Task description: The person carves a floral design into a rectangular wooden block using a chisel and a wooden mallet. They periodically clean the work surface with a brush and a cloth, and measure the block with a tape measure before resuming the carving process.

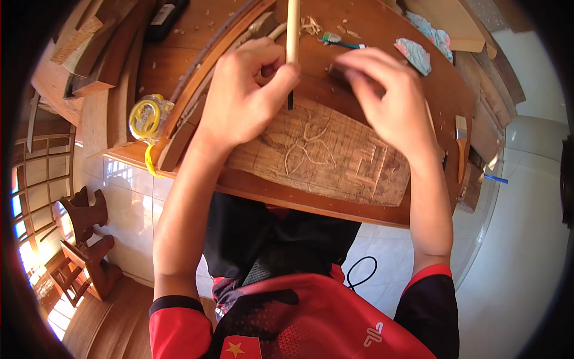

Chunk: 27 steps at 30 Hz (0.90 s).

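Note:
My left hand (248, 90) is closed around a chisel (293, 30), which stands nearly upright. Its pale wooden handle rises past the top of the picture, and its dark lower end points down at the far edge of a wooden board (332, 173). Carved into that board are a flower-like outline and some angular raised shapes. Over the board's far right side, my right hand (385, 90) has its fingers curled, slightly blurred. A dark piece shows beneath the fingertips; what it is I cannot make out.
A yellow tape measure (149, 119) sits at the table's left edge by long curved wood strips. Beyond the hands lie a toothbrush (341, 40), wood shavings (311, 26) and a patterned cloth (412, 55). A paintbrush (461, 149) lies at the right, near stacked wood pieces (487, 96).

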### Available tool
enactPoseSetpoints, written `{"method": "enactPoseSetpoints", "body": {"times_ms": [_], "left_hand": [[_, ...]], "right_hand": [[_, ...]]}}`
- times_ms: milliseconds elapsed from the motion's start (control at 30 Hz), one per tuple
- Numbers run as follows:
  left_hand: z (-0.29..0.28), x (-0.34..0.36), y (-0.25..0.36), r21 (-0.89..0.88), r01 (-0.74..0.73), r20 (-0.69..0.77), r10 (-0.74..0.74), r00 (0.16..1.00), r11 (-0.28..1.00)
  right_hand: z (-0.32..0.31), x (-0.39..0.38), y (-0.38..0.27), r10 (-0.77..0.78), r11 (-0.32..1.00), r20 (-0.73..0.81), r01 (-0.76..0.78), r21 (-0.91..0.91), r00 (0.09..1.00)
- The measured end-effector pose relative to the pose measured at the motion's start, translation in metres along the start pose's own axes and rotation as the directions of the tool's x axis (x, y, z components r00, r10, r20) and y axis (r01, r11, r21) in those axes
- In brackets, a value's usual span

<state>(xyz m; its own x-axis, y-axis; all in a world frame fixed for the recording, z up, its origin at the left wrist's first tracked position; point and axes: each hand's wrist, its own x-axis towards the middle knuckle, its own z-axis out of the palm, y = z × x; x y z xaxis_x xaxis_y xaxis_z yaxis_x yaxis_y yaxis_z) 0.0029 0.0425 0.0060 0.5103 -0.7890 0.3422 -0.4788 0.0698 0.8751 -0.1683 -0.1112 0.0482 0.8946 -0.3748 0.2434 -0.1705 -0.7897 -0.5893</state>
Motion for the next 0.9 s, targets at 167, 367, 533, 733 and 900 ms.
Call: {"method": "enactPoseSetpoints", "body": {"times_ms": [167,367,533,733,900], "left_hand": [[-0.001,0.002,0.003,0.011,0.003,0.028,-0.004,1.000,1.000],[-0.002,0.001,0.004,0.066,-0.013,0.039,0.010,0.999,0.998],[-0.002,0.001,0.004,0.094,-0.009,0.030,0.007,1.000,0.996],[-0.003,0.002,0.007,0.071,-0.004,0.029,0.002,1.000,0.997],[-0.004,-0.001,0.005,0.102,0.004,0.036,-0.008,0.999,0.995]], "right_hand": [[0.017,-0.018,-0.007,-0.177,0.983,0.134,0.169,0.073,0.975],[0.015,-0.011,-0.004,-0.286,0.957,0.187,0.289,0.012,0.940],[0.018,-0.012,-0.010,-0.257,0.943,0.183,0.288,-0.169,0.949],[-0.024,0.017,0.034,-0.118,0.989,-0.153,0.102,-0.107,0.981],[0.004,-0.011,0.002,-0.218,0.975,0.100,0.221,-0.024,0.971]]}}
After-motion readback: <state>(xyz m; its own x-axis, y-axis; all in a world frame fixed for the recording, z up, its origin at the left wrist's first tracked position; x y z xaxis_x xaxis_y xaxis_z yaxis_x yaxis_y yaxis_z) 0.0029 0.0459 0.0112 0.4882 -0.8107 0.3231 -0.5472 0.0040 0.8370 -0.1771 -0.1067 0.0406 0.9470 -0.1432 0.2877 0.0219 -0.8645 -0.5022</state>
